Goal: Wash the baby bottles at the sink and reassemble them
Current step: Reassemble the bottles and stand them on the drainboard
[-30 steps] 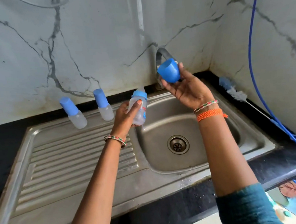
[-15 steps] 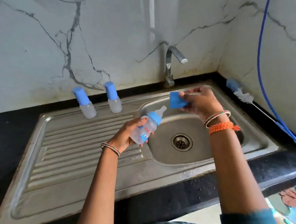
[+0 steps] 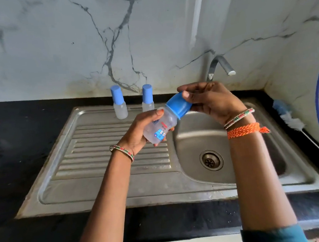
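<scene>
My left hand [image 3: 138, 133] grips a clear baby bottle [image 3: 162, 128] with a printed label, tilted over the edge between drainboard and basin. My right hand [image 3: 210, 100] holds the blue cap [image 3: 178, 106], which sits over the bottle's top and hides the nipple. Two more capped bottles stand upright at the back of the drainboard: one on the left [image 3: 119, 103] and one beside it [image 3: 147, 98], partly behind my left hand.
The steel sink [image 3: 110, 184] has a ribbed drainboard on the left and a basin with a drain [image 3: 211, 160] on the right. The tap [image 3: 219, 65] is off. A bottle brush [image 3: 290, 119] lies along the right counter near a blue hose [image 3: 318, 98].
The right hand brought the blue cap down from the tap and set it over the bottle's top. The left hand tilted the bottle and moved it toward me.
</scene>
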A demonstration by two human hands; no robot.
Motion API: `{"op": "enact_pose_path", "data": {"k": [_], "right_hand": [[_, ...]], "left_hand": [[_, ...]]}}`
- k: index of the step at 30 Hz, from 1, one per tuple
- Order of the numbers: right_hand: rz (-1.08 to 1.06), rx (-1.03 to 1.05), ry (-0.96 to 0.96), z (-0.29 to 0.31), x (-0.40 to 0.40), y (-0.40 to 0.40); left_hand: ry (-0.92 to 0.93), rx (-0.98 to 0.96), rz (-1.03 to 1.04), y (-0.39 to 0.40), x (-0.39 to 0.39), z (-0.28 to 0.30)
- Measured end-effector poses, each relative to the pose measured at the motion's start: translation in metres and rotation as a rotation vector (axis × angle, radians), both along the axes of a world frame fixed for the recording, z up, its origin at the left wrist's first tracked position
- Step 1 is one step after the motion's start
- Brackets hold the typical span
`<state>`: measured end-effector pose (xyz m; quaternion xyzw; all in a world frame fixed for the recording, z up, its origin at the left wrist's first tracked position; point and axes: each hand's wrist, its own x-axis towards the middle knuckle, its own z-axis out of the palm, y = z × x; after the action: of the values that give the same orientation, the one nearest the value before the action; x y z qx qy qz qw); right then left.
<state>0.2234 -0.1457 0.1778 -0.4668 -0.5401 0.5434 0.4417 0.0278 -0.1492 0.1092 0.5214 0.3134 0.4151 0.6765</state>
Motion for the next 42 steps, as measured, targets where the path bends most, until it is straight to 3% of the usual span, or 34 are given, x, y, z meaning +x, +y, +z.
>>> {"op": "enact_pose_path", "data": {"k": [8,14,19,22,24,29,33,39,42], "right_hand": [[0.042,-0.013,-0.195,0.020,-0.035,0.014],[0.085,0.013,-0.114,0.009,-0.054,0.013],[0.103,0.026,-0.268,-0.018,-0.082,0.027],[0.038,0.167,-0.368,-0.036,-0.107,0.035],[0.045,0.213,-0.375,-0.045,-0.125,0.044],[0.051,0.283,-0.528,-0.067,-0.175,0.087],[0.032,0.336,-0.638,-0.082,-0.225,0.143],[-0.041,0.460,-0.959,-0.134,-0.295,0.208],[-0.090,0.487,-1.016,-0.157,-0.316,0.226]], "left_hand": [[-0.172,-0.065,0.042,-0.003,-0.022,0.002],[-0.262,-0.096,0.045,0.000,-0.044,-0.009],[-0.237,-0.197,0.122,0.003,-0.051,-0.041],[-0.212,-0.146,0.169,0.014,-0.064,-0.046],[-0.157,-0.116,0.240,0.020,-0.080,-0.047],[0.292,-0.102,0.461,0.055,-0.142,-0.069],[0.345,-0.179,0.712,0.093,-0.208,-0.085],[0.450,-0.211,0.716,0.140,-0.264,-0.116],[0.457,-0.229,0.722,0.160,-0.275,-0.126]]}}
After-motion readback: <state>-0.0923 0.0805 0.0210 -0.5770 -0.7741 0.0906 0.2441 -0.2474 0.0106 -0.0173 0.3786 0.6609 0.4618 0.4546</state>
